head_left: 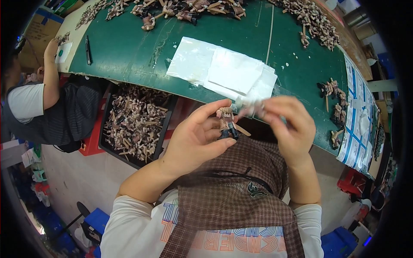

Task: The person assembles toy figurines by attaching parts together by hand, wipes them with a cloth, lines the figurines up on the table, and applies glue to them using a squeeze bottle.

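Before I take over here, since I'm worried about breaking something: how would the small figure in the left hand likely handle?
The figure is probably light: the left hand supports it with its fingers. It seems fairly stiff, showing no obvious sag. The thin brown strip jutting out beside its legs might snag or snap if pushed.

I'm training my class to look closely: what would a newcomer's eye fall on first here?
Probably the small figure in the left hand, near the centre, with the blurred right hand beside it. Next, the white sheets on the green table beyond, and the heap of figures at its far side. At left, a black tray is full of more figures.
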`<state>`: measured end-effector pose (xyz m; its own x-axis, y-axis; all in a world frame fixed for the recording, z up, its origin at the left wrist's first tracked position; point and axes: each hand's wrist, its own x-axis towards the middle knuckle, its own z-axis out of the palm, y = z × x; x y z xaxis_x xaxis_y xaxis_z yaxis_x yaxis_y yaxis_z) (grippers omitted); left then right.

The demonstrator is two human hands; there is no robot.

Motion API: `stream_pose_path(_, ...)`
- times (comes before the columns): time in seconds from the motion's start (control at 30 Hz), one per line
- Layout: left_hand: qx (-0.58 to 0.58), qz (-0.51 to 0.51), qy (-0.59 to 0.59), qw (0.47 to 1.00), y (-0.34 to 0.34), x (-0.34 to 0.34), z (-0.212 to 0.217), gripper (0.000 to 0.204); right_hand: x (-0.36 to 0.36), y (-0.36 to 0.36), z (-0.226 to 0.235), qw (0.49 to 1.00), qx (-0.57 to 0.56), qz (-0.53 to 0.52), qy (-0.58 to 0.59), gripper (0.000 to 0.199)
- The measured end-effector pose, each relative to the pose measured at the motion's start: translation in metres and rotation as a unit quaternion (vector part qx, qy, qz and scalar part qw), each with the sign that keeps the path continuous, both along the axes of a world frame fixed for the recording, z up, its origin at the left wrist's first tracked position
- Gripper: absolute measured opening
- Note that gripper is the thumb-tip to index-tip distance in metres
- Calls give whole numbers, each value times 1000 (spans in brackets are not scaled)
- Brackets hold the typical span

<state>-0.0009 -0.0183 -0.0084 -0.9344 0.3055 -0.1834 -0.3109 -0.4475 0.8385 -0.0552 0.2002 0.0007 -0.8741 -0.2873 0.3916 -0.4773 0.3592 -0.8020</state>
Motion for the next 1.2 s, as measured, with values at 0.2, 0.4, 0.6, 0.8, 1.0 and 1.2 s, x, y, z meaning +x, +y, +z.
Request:
stream_pose_path(0.2, -20, -29, 41, 999, 10, 3, -2, 76, 32, 10, 4, 992, 18, 115, 59, 27)
stream_pose_path(0.4, -62, -48, 49, 996, 18, 6, 5, 75, 37, 15, 3, 992, 25, 102, 64, 28)
stream_pose_path(0.6, -51, -49, 31, 997, 22, 9, 6, 75, 37, 18, -1, 991, 29, 97, 86, 28)
stream_pose_path(0.8, 68, -82, 87, 990, 18, 7, 0, 74, 41, 19, 0, 988, 47, 73, 126, 28)
stream_pose_path(1.0, 35, -59, 99, 993, 15, 4, -13, 59, 45, 18, 4, 987, 37, 95, 122, 28)
stream_pose_path(1.2, -5, -19, 71, 997, 18, 2, -18, 58, 39, 8, 3, 984, 36, 75, 156, 25)
